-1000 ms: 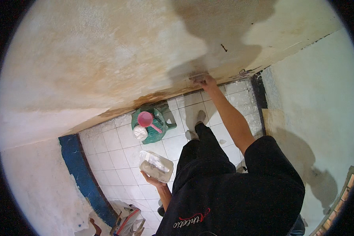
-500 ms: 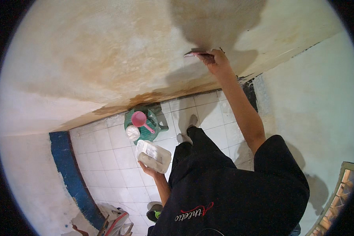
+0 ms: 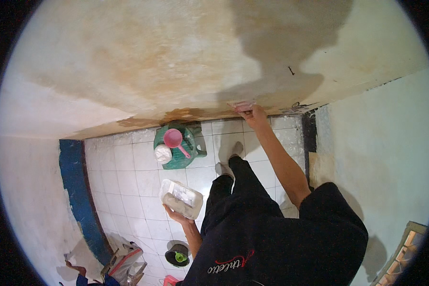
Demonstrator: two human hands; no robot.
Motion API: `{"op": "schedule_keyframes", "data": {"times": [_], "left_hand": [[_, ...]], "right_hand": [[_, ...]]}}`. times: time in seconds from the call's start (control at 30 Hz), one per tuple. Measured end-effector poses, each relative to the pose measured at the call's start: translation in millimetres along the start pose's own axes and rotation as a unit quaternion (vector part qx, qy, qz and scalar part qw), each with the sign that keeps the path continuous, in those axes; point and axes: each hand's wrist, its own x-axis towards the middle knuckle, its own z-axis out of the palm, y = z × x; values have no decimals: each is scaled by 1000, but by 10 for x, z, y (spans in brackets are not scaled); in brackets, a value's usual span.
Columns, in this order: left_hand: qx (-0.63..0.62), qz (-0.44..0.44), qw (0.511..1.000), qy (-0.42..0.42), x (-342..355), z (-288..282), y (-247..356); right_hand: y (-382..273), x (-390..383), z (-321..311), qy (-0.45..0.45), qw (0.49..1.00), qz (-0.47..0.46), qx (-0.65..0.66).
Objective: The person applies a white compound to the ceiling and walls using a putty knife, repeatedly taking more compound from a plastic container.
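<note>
My left hand (image 3: 176,215) is closed under a clear plastic tub (image 3: 199,202), tilted so that its pale, paste-like contents show. At the lower part of the stained wall (image 3: 186,66), my right hand (image 3: 255,117) grips a flat, pinkish scraper (image 3: 243,106), its blade against or very close to the surface. A green stool (image 3: 180,161) stands by the wall between my hands and the left corner. On it lie a pink dipper (image 3: 173,138) and a white round bundle or container (image 3: 163,154).
A dark bucket (image 3: 172,257) with something green in it stands on the white tiles (image 3: 143,190). A pale sack (image 3: 128,264) sits at lower left, where another person's hand (image 3: 75,268) reaches to the left wall. A framed opening (image 3: 405,248) is at lower right.
My right hand has moved down the wall with the scraper, uncovering a small dark mark higher up. The other person's hand has come further into view.
</note>
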Motion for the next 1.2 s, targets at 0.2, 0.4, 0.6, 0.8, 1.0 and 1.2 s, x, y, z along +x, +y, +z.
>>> {"op": "schedule_keyframes", "data": {"times": [0.2, 0.4, 0.6, 0.8, 1.0, 1.2], "left_hand": [[11, -21, 1000, -16, 108, 22, 16], [-4, -25, 999, -47, 149, -56, -16], [-54, -56, 991, -111, 293, -29, -28], [-46, -62, 993, -93, 280, 63, 1], [53, -70, 996, -28, 98, 64, 152], [73, -86, 992, -56, 94, 129, 200]], "right_hand": [[368, 1197, -687, -11, 930, -157, -333], [-561, 523, 654, -117, 979, -130, -100], [-1441, -655, 1835, -84, 984, -112, 114], [-1430, -1608, 1900, -23, 987, -158, 26], [-626, -1156, 130, 71, 989, -95, 86], [131, -32, -1954, 34, 990, -133, 21]]}}
